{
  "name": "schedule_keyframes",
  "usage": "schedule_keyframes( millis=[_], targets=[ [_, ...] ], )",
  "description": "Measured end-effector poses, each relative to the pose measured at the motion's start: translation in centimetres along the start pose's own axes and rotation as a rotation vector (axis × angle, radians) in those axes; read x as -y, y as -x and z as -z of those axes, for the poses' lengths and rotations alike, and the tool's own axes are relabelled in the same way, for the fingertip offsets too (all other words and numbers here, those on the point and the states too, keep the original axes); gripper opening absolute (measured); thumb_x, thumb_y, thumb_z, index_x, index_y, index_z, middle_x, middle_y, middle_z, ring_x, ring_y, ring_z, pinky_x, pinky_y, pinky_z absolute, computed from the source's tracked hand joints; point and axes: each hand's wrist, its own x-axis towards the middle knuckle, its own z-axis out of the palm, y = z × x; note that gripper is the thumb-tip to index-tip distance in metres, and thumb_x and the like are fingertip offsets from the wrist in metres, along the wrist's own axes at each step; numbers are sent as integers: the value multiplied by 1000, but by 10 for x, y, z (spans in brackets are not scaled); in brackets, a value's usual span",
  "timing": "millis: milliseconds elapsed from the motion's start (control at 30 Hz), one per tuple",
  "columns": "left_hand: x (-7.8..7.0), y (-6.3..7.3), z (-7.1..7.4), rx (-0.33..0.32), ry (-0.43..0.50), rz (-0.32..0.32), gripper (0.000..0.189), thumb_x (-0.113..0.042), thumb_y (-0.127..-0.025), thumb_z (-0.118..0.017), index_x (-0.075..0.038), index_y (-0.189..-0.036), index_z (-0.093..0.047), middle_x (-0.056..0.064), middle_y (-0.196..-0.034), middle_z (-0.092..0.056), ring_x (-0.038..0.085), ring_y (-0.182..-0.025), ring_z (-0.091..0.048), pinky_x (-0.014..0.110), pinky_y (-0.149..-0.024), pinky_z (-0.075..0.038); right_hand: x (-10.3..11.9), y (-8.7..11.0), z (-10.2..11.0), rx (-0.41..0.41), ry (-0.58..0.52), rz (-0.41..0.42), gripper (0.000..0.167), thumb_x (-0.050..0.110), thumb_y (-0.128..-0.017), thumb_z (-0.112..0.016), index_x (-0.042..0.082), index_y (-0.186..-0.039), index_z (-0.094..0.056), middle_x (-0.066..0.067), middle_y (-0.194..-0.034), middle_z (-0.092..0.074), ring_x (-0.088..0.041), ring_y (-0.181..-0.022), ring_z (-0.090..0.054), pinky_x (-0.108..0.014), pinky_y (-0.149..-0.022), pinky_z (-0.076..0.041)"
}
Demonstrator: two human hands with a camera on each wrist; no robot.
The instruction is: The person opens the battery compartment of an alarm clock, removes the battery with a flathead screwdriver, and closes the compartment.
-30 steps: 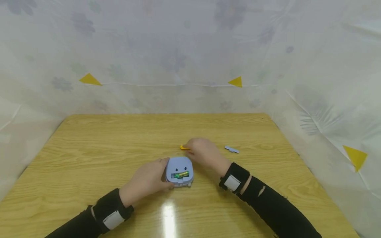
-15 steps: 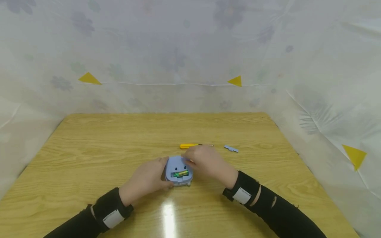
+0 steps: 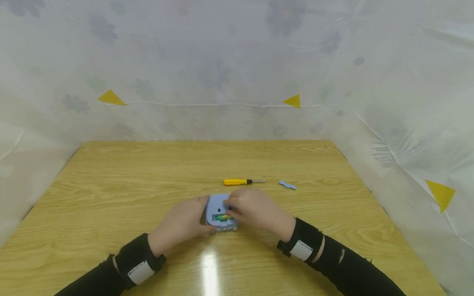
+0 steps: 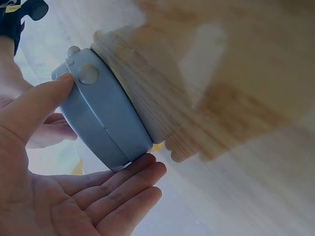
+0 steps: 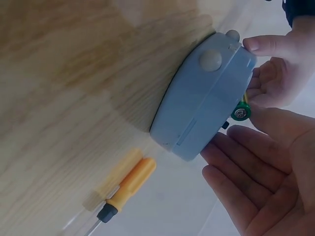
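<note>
Centrally on a wood-grain table (image 3: 148, 172), the left hand (image 3: 181, 220) grips a rounded blue plastic case (image 3: 213, 203). The right hand (image 3: 257, 209), grip unclear, partly hides the case's green battery (image 3: 222, 217). A yellow-handled screwdriver (image 3: 235, 182) and flat blue strip (image 3: 287, 185) lie beyond.

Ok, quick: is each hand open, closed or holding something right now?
Left hand: holding the blue device.
Right hand: by the battery; whether it grips it cannot be told.

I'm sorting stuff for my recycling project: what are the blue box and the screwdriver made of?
Blue box: probably hard plastic, satin-smooth, with a moulded-looking seam. Screwdriver: smooth yellow handle, likely plastic; thin silvery shaft, probably metal.
</note>
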Motion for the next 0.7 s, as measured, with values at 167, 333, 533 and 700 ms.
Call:
schedule_keyframes(
  millis=[167,333,533,700],
  targets=[
    [1,0,0,-3,3,1,94,-40,-80,-94,8,-150,-53,24,-141,-68,35,-121,-71,50,-102,-61,5,3,0,5,-10,-1,21,22,-97,-80,10,-115,-81,0,-102,-81,-10,-90,-76,-22,-81,-64],
    [0,0,0,2,14,13,94,-39,-80,-94,7,-150,-52,24,-143,-66,37,-124,-70,51,-104,-60,11,6,-1,21,21,19,25,21,-93,-84,11,-116,-81,1,-106,-82,-11,-96,-77,-23,-86,-64],
    [0,0,0,-1,16,12,93,-38,-80,-95,7,-150,-53,24,-143,-66,37,-125,-70,52,-105,-60,14,7,-2,23,60,19,25,16,-90,-86,11,-115,-82,0,-108,-82,-12,-99,-77,-24,-88,-64],
    [-1,0,0,4,32,23,94,-37,-80,-95,7,-150,-52,24,-144,-66,36,-126,-69,52,-107,-59,16,6,-3,-7,100,47,20,17,-91,-85,13,-110,-83,2,-102,-82,-10,-92,-77,-20,-83,-64]
  ],
)
